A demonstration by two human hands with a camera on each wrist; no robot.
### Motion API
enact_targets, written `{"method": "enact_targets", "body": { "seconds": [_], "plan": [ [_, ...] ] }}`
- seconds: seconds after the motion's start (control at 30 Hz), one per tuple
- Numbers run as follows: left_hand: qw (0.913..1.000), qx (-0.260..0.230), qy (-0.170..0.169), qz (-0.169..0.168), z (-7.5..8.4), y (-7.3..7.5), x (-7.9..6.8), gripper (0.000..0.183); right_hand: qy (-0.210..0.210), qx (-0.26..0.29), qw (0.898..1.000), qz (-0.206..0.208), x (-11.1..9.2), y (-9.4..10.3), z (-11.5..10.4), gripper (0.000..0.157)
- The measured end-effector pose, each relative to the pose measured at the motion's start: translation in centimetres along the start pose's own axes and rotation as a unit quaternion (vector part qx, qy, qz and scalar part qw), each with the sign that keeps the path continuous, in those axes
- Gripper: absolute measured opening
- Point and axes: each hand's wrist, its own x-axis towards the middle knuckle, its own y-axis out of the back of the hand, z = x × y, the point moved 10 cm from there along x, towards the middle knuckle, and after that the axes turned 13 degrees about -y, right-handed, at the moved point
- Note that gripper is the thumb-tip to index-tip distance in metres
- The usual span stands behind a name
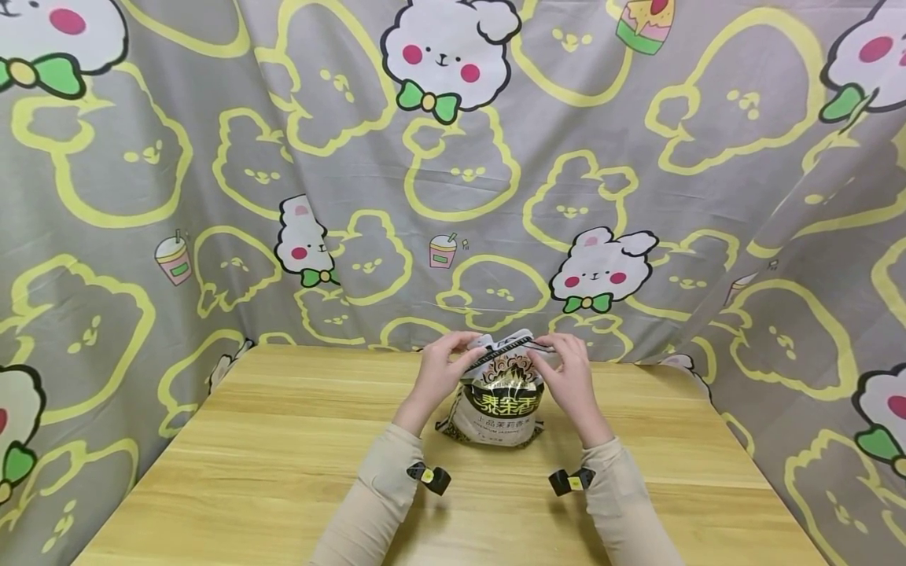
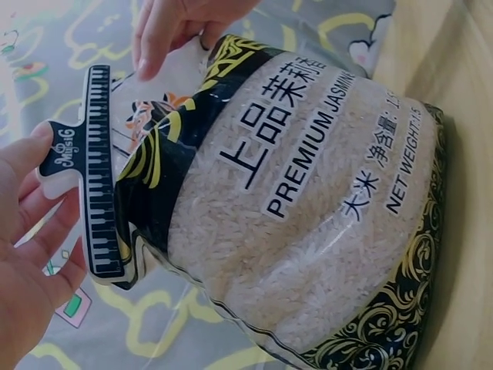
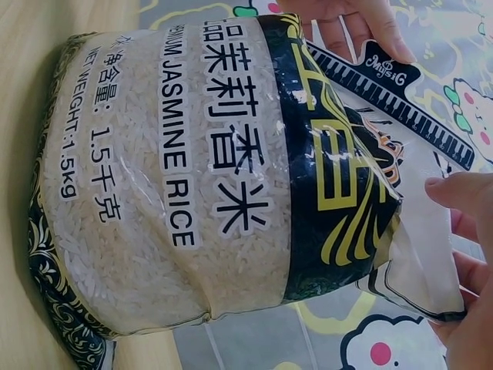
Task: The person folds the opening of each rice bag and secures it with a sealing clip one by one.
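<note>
A clear bag of jasmine rice (image 1: 499, 428) with black and gold bands stands upright on the wooden table. Across its upper part lies a black bag clip (image 2: 98, 169) with a piano-key print and a "Music" handle, tilted in the head view. My left hand (image 1: 440, 373) pinches that handle, thumb in front and fingers behind, as the left wrist view shows. At the bag's other top corner, my right hand (image 3: 470, 239) holds the pale plastic between thumb and fingers. The clip's back side is hidden.
The light wooden table (image 1: 283, 448) reaches back to a grey curtain (image 1: 481, 212) with rabbit and yellow-outline prints, which also hangs along both sides. A small black camera is strapped to each wrist.
</note>
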Motion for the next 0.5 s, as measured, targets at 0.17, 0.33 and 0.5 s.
{"method": "enact_targets", "body": {
  "seconds": [0.17,0.33,0.5],
  "plan": [
    [0.9998,-0.013,0.016,-0.001,-0.29,-0.12,-0.26,0.031,-0.001,0.0,1.0,-0.003,-0.01,-0.04,0.11,0.023],
    [0.9998,-0.009,0.015,-0.003,-0.28,-0.12,-0.38,0.032,-0.003,-0.001,1.0,-0.005,0.01,-0.05,0.14,0.024],
    [0.9998,-0.011,0.014,-0.008,-0.28,-0.16,-0.44,0.034,-0.001,0.0,1.0,-0.006,0.01,-0.02,0.12,0.024]
  ]
}}
